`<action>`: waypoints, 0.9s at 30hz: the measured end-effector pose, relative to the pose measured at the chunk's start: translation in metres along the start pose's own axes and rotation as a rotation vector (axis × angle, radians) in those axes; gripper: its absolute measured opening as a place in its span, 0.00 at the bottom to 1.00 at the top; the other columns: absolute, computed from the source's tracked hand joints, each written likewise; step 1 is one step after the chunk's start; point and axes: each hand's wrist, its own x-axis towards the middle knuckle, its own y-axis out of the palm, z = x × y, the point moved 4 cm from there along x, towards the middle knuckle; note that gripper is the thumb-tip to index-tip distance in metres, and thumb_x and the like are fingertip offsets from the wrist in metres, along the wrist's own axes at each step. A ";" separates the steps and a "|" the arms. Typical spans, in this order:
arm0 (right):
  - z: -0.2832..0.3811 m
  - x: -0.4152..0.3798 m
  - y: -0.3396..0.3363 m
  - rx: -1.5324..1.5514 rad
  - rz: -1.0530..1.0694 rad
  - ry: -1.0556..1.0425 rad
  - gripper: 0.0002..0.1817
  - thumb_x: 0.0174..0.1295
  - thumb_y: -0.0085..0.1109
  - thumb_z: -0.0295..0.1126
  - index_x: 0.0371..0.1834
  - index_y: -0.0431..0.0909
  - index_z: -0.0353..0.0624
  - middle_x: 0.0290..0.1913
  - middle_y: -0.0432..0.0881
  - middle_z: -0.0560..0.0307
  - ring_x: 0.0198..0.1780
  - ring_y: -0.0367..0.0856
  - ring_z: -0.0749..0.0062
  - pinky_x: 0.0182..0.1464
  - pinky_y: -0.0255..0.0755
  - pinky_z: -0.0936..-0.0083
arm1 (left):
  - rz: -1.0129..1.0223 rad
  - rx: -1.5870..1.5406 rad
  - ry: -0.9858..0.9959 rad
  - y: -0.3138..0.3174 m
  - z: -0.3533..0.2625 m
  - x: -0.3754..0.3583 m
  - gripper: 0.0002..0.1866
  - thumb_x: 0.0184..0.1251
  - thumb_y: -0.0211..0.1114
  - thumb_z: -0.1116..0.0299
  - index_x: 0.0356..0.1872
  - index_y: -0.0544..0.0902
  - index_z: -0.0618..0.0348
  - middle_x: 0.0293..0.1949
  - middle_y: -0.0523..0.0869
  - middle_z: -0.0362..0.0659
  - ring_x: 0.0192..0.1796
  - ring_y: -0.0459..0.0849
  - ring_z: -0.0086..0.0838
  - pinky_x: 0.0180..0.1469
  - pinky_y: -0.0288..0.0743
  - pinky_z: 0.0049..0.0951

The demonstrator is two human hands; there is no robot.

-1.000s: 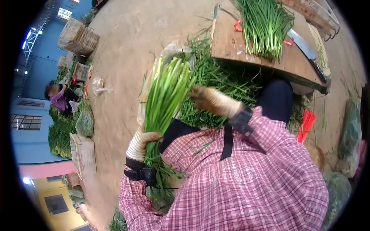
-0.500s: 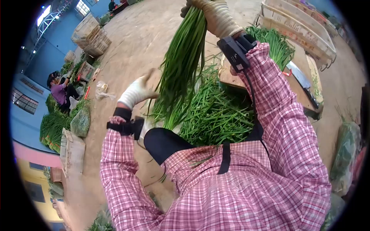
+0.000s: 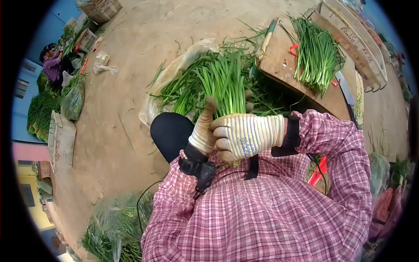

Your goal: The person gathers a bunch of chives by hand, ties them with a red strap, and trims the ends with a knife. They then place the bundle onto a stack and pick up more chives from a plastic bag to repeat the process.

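Observation:
In front of my lap I hold a bunch of garlic chives (image 3: 223, 85), long flat green leaves pointing away from me. My right hand (image 3: 248, 136), in a striped knit glove, is closed around its lower part. My left hand (image 3: 204, 131), also gloved, wraps it from the left: the thumb stands up along the near side, and fingertips show past the right edge. Pale stem ends peek out below my right hand. Beyond the bunch, loose chives (image 3: 179, 96) lie on a clear plastic sheet (image 3: 150, 107).
To the right, a wooden board (image 3: 277, 56) bears another chive bunch (image 3: 318, 56), red ties (image 3: 293, 49) and a knife (image 3: 346, 89). Plastic crates (image 3: 349, 39) stand behind it. Bagged greens (image 3: 115, 222) lie at lower left. Another person (image 3: 53, 70) sits at far left among greens.
My right hand has come down from high up with the chives, whose leaves now point away instead of hanging. My left hand, open and apart before, has closed on the bunch. The view has shifted.

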 end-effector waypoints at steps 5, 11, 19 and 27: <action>0.080 -0.011 -0.022 -0.388 -0.031 -0.147 0.15 0.55 0.63 0.40 0.40 0.79 0.44 0.39 0.80 0.60 0.49 0.79 0.65 0.64 0.66 0.56 | 0.016 0.149 0.069 -0.030 -0.013 0.030 0.31 0.60 0.70 0.62 0.63 0.71 0.63 0.41 0.86 0.46 0.41 0.86 0.32 0.45 0.83 0.30; 0.040 -0.098 -0.078 -0.047 -1.050 0.736 0.15 0.71 0.50 0.34 0.53 0.76 0.35 0.43 0.82 0.56 0.47 0.77 0.76 0.51 0.71 0.80 | 0.022 0.526 0.177 -0.013 -0.048 0.068 0.25 0.58 0.72 0.67 0.55 0.77 0.65 0.38 0.87 0.46 0.38 0.87 0.33 0.41 0.85 0.31; 0.003 -0.112 -0.076 0.023 -0.933 0.809 0.42 0.61 0.63 0.46 0.71 0.56 0.30 0.66 0.69 0.35 0.67 0.69 0.54 0.66 0.65 0.65 | 0.080 0.780 0.352 0.013 -0.055 0.108 0.20 0.56 0.72 0.73 0.50 0.80 0.65 0.37 0.88 0.46 0.40 0.87 0.30 0.45 0.83 0.28; 0.070 -0.102 -0.236 -0.250 -1.158 0.722 0.49 0.35 0.81 0.50 0.60 0.70 0.33 0.47 0.83 0.42 0.48 0.83 0.58 0.50 0.79 0.69 | 0.326 1.449 0.534 0.091 -0.041 0.191 0.19 0.50 0.75 0.73 0.45 0.83 0.59 0.41 0.88 0.41 0.41 0.86 0.26 0.43 0.81 0.26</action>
